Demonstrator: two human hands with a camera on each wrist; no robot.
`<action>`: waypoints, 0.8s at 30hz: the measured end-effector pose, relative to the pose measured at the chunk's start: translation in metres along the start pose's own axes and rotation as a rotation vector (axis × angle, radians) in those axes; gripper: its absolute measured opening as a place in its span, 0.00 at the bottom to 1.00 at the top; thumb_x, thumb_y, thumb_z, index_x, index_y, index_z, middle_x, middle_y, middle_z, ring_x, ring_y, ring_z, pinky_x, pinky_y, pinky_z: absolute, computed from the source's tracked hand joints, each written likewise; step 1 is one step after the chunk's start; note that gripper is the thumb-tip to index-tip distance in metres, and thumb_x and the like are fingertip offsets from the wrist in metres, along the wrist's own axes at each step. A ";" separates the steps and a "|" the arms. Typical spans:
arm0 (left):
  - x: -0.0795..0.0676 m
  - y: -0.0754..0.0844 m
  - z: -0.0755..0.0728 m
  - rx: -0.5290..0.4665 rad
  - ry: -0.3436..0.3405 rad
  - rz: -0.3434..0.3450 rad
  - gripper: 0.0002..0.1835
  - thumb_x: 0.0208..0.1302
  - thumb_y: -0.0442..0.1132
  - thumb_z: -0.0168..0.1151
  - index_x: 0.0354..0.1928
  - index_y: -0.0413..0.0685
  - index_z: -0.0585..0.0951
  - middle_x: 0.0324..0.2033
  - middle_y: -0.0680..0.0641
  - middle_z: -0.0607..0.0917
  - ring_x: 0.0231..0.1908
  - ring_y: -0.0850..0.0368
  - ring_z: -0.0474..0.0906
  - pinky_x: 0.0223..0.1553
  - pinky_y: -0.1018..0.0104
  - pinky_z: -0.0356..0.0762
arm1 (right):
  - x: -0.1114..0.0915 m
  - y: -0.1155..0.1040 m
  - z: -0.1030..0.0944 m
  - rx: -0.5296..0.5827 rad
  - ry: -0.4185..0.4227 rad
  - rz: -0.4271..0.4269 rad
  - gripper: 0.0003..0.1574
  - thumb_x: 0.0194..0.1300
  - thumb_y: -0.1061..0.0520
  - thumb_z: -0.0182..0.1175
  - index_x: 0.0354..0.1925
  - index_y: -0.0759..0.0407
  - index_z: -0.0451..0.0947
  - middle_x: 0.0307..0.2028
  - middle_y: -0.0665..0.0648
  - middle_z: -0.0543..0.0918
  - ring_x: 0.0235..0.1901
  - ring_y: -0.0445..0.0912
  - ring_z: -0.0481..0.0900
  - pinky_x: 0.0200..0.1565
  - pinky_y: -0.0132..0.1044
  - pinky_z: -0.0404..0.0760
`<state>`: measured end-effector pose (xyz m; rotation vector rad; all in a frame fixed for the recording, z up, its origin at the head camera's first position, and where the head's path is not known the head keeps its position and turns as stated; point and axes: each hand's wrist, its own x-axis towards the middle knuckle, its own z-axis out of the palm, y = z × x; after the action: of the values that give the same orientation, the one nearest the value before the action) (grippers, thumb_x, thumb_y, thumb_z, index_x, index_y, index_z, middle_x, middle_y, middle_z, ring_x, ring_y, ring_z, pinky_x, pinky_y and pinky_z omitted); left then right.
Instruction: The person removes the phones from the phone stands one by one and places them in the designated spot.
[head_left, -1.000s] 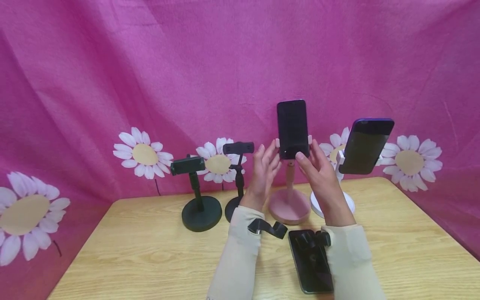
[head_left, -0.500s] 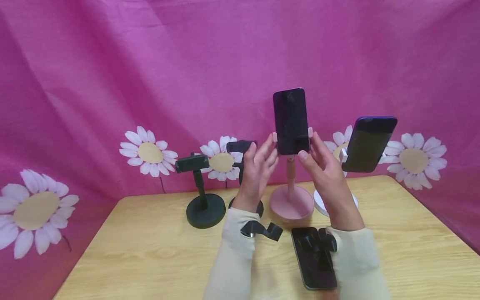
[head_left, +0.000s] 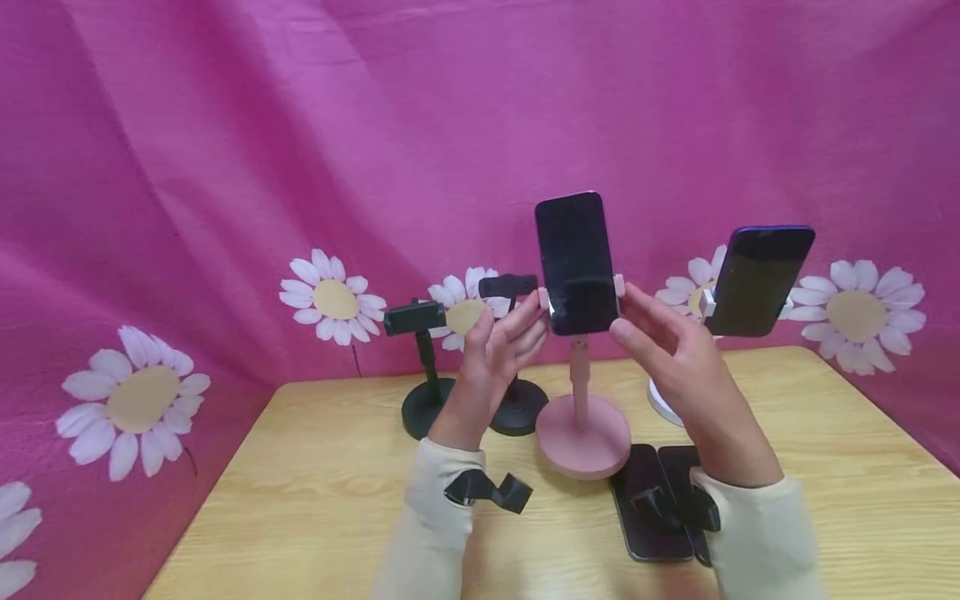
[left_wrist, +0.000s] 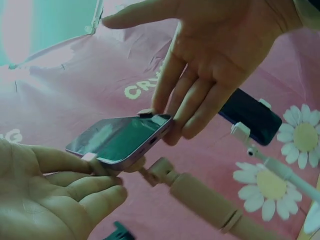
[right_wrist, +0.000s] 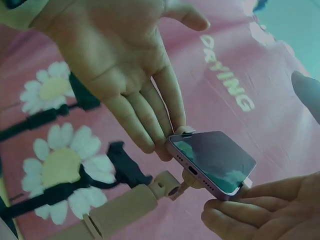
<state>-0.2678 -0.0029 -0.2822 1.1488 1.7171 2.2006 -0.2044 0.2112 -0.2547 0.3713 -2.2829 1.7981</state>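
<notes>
phone (head_left: pixel 577 265) sits between both hands (head_left: pixel 497 358) (head_left: pixel 686 367) (contact unclear).

Pink phone stand (head_left: pixel 583 437), black-screened phone (head_left: pixel 576 265), magenta cloth (head_left: pixel 450 117) with white, yellow-centred daisies (head_left: pixel 335 297), tan wood-grained table (head_left: pixel 330 500), cream sleeves (head_left: pixel 761 537)

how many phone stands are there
4: a black stand far left, another black stand beside it, pink stand between left hand and right hand, white stand far right, partly hidden.
</notes>
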 end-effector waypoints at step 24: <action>-0.097 0.043 -0.055 0.173 -0.166 -0.146 0.46 0.68 0.70 0.25 0.73 0.42 0.57 0.70 0.45 0.63 0.68 0.49 0.61 0.69 0.43 0.50 | -0.041 0.013 0.044 0.002 -0.218 -0.204 0.31 0.69 0.61 0.56 0.68 0.61 0.64 0.62 0.61 0.74 0.56 0.44 0.77 0.51 0.32 0.77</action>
<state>-0.2186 -0.1110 -0.2951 1.1648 1.8832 1.8488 -0.1705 0.1737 -0.2898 0.8057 -2.2826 1.7322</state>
